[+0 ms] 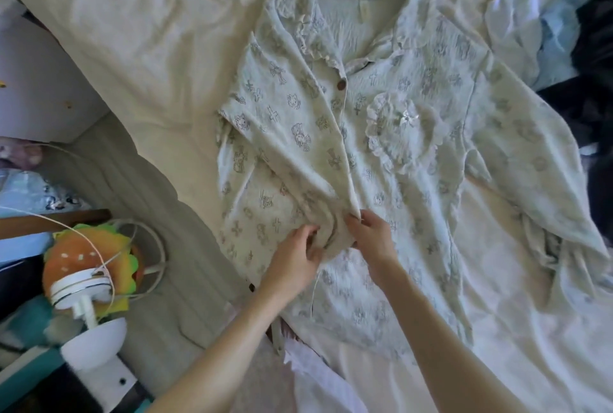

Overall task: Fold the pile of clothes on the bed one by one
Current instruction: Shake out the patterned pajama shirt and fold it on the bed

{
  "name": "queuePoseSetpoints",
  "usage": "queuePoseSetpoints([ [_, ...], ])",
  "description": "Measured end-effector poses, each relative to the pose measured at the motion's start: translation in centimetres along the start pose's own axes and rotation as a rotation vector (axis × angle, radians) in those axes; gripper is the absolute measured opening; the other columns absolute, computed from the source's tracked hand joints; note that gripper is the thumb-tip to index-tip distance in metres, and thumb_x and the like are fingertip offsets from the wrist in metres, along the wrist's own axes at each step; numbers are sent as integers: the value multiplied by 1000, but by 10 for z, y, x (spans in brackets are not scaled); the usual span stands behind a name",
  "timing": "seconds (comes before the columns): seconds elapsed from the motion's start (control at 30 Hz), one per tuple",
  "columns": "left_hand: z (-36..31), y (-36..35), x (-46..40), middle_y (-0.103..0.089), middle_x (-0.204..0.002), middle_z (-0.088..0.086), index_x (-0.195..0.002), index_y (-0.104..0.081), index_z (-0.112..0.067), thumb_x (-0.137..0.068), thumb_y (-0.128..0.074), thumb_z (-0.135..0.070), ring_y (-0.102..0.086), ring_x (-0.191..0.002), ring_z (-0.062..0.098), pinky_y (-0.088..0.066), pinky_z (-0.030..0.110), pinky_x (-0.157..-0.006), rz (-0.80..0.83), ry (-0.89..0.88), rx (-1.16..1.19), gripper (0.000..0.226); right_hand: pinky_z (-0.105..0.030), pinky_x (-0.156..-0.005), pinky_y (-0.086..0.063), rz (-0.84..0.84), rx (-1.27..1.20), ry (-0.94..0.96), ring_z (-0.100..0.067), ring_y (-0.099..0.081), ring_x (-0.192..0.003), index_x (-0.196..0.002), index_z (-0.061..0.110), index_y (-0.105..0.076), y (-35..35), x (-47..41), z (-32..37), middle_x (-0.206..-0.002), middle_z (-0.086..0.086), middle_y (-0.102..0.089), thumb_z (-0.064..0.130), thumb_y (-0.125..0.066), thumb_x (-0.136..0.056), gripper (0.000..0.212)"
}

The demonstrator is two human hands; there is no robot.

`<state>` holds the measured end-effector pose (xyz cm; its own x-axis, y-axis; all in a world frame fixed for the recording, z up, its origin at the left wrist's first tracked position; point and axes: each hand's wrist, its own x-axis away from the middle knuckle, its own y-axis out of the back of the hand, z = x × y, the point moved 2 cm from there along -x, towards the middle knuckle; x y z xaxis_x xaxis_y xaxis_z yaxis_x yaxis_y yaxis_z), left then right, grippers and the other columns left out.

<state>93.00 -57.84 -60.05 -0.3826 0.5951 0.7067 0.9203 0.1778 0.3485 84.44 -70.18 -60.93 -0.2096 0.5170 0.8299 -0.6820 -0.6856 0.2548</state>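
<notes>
Cream sheet (139, 34) covers the bed under a printed pyjama top (381, 147), its front edge pinched by left grip (295, 256) and right grip (371, 235).

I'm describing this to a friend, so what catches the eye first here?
A pale printed pajama top lies spread across the middle of the bed, both hands pinching its front edge: left hand, right hand. A burger-shaped plush sits low at the left.
</notes>
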Motion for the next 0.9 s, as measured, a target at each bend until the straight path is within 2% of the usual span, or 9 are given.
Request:
queuePoseSetpoints([
  [0.07, -3, -14, 12, -61, -94, -18, -113, -58, -27, -94, -54, -26, -62, -67, -7, -47, 8, -60, 20, 29, 167, 20, -28, -57, -39, 19, 40, 57, -16, -47, -63, -84, 8, -59, 23, 1, -3, -70, -3, -54, 19, -52, -94, 17],
  [0.13, -3, -16, 16, -62, -95, -10, -107, -59, -29, -94, -55, -24, -65, -66, 1, -52, 15, -58, -17, 137, 343, 14, -21, -59, -41, 10, 124, 126, -11, -54, -65, -94, 13, -62, 42, 2, -7, -75, 3, -61, 29, -54, -95, 17],
  [0.23, 1, -16, 10, -61, -102, -8, -113, -55, -21, -92, -58, -30, -65, -87, 8, -56, 31, -80, -113, 310, 383, 23, -24, -69, -50, 81, 268, 73, -11, -61, -78, -104, 16, -58, 58, 1, -25, -90, 5, -65, 41, -58, -90, 29],
  [0.37, -12, -26, 6, -62, -95, -4, -110, -48, -17, -85, -69, -26, -66, -83, 15, -57, 35, -78, -195, 428, 583, 33, -14, -52, -40, 214, 489, -19, -7, -51, -60, -81, 18, -55, 51, 9, -51, -71, 6, -56, 33, -63, -89, 19],
  [0.47, -19, -36, 4, -64, -91, 5, -101, -49, -14, -83, -71, -16, -66, -81, 22, -58, 39, -75, -325, 492, 742, 28, -14, -46, -33, 217, 396, -39, -10, -43, -52, -74, 12, -55, 50, 17, -65, -64, 1, -51, 25, -61, -91, 22],
  [0.57, -26, -46, 4, -62, -76, 8, -87, -57, -8, -88, -64, -11, -61, -64, 18, -55, 28, -59, -315, 459, 707, 8, -29, -64, -37, 171, 60, -59, -19, -44, -67, -75, 8, -51, 65, 29, -70, -72, -7, -45, 24, -59, -92, 24],
  [0.63, -31, -52, 6, -59, -72, 8, -83, -56, -8, -89, -59, -8, -58, -59, 18, -49, 20, -47, -310, 446, 743, 7, -32, -64, -40, 161, -50, -58, -18, -49, -66, -71, 11, -49, 80, 35, -75, -70, -6, -48, 24, -60, -91, 26],
  [0.73, -32, -57, 13, -60, -78, 10, -85, -54, -7, -90, -55, -6, -60, -64, 19, -57, 27, -57, -302, 445, 877, 5, -27, -60, -44, 119, -75, -38, -15, -57, -64, -76, 15, -60, 105, 39, -80, -70, -2, -63, 21, -61, -91, 17],
  [0.9, -24, -61, 24, -60, -82, 5, -86, -54, -10, -88, -62, -16, -58, -70, 16, -47, 18, -58, -288, 288, 639, 10, -15, -41, -36, -163, 73, 84, -4, -53, -50, -78, 20, -62, 136, 31, -79, -66, 3, -63, 27, -60, -92, 16],
])
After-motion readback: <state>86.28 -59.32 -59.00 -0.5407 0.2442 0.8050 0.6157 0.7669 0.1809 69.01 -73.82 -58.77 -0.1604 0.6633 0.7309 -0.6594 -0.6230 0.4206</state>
